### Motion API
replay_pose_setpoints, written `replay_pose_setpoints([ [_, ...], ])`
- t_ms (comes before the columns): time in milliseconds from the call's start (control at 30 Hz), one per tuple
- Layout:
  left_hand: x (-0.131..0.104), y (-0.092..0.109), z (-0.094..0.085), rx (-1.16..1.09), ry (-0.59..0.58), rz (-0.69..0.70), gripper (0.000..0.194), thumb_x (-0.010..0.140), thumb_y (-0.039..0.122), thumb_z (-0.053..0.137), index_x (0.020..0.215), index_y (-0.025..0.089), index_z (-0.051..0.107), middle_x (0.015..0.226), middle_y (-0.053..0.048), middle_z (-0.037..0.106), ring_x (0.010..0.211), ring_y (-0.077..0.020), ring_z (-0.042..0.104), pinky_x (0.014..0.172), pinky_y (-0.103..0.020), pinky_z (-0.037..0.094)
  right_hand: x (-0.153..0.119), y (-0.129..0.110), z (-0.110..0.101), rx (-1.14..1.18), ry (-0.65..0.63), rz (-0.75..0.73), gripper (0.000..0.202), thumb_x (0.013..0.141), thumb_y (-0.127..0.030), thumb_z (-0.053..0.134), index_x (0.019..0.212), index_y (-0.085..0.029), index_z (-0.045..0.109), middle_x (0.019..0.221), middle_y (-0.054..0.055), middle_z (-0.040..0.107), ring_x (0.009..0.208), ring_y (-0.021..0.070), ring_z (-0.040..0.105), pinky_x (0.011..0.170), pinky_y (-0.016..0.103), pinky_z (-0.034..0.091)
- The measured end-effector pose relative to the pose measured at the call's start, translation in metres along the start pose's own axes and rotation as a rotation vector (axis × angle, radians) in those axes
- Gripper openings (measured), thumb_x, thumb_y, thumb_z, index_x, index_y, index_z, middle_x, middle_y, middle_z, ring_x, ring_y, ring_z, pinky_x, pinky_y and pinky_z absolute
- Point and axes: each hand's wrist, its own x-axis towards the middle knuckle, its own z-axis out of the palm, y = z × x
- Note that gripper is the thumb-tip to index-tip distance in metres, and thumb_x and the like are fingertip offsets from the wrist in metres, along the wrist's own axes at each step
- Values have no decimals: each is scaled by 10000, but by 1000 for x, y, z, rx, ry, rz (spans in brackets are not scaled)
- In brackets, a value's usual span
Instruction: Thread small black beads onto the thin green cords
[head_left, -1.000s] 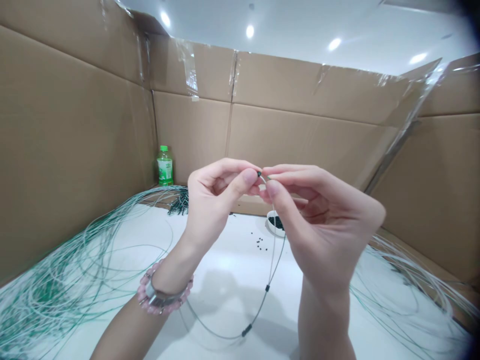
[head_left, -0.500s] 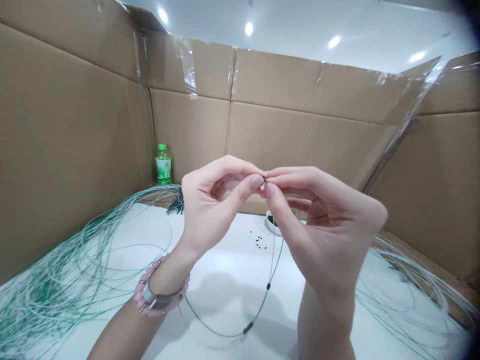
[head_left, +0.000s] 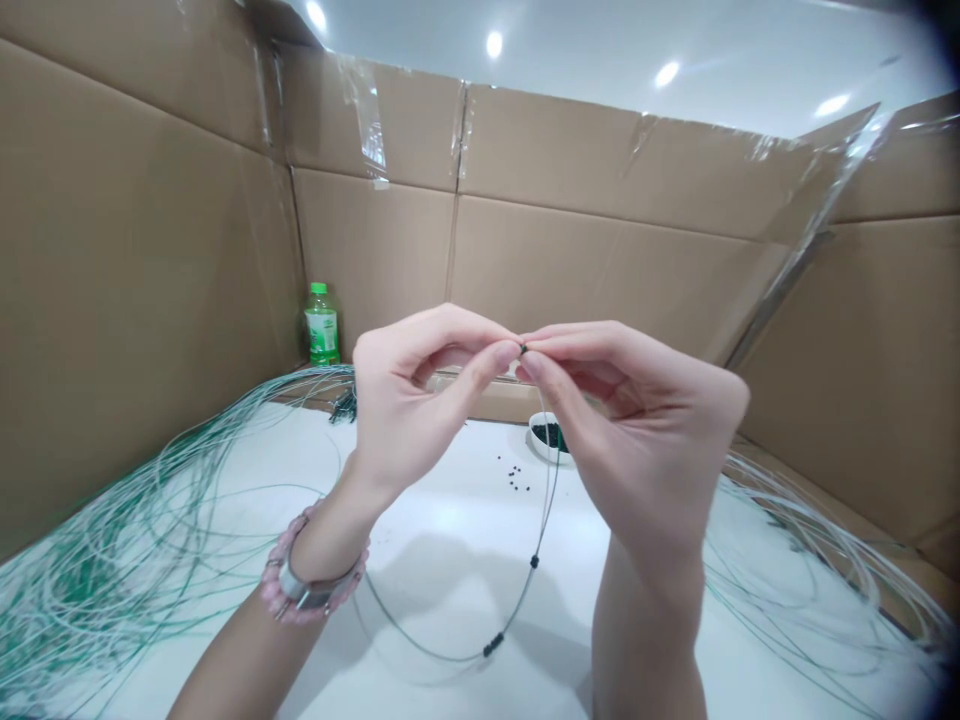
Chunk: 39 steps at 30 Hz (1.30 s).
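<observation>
Fingertips of my left hand (head_left: 420, 400) and my right hand (head_left: 630, 420) meet in front of me, pinched from both sides on a small dark bead (head_left: 523, 349). Below them hangs a thin cord (head_left: 553, 490), which loops down over the white table and back toward my left wrist. Black pieces (head_left: 493, 645) sit on the loop, one of them (head_left: 534, 562) higher up on the right. The fingers partly hide the bead and the cord's ends.
A white bowl of black beads (head_left: 550, 437) stands behind my right hand, with several loose beads (head_left: 514, 478) beside it. Tangled green and white cords (head_left: 97, 570) lie left, more cords (head_left: 810, 560) right. A green-capped bottle (head_left: 322, 325) stands by the cardboard wall (head_left: 375, 240).
Both hands have shifted slightly left and up in the view, still pinched together. More of the bead bowl shows behind my right hand.
</observation>
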Motion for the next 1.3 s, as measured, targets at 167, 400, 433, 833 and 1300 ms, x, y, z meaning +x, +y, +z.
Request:
replay_pose_setpoints([
  [167, 0, 2, -1, 43, -46, 3, 46, 766, 143, 642, 723, 157, 645, 680, 15, 653, 600, -70, 598, 533, -173, 489, 1, -2, 3, -33, -23, 48, 115, 754, -81, 600, 771, -187, 641, 779, -1, 672, 683, 116, 638, 620, 244, 562],
  [400, 0, -4, 0, 65, -29, -20, 76, 763, 125, 631, 691, 145, 614, 645, 16, 612, 583, -66, 551, 549, -188, 470, 9, 8, -32, -261, -618, 260, 77, 722, -147, 593, 675, -206, 607, 696, -31, 651, 685, 131, 619, 741, 299, 559],
  [433, 0, -6, 1, 59, -29, -26, 76, 765, 128, 628, 692, 144, 612, 645, 16, 612, 585, -65, 550, 550, -185, 470, 10, 10, -38, -277, -700, 271, 47, 721, -169, 614, 708, -210, 633, 728, -29, 666, 714, 140, 629, 769, 309, 556],
  [833, -12, -22, 23, -166, -54, -231, 94, 791, 191, 623, 709, 145, 623, 666, 9, 638, 604, -51, 598, 575, -133, 494, 15, 17, -22, -45, -282, 300, 85, 773, -176, 613, 712, -219, 655, 691, -9, 663, 657, 123, 644, 606, 222, 561],
  [1300, -92, -170, 24, 447, -861, -555, 155, 793, 264, 597, 818, 116, 633, 817, -58, 651, 776, -156, 598, 766, -331, 486, 15, 24, -24, -83, -262, 248, 88, 796, -155, 562, 722, -199, 582, 697, -13, 621, 667, 97, 602, 543, 175, 495],
])
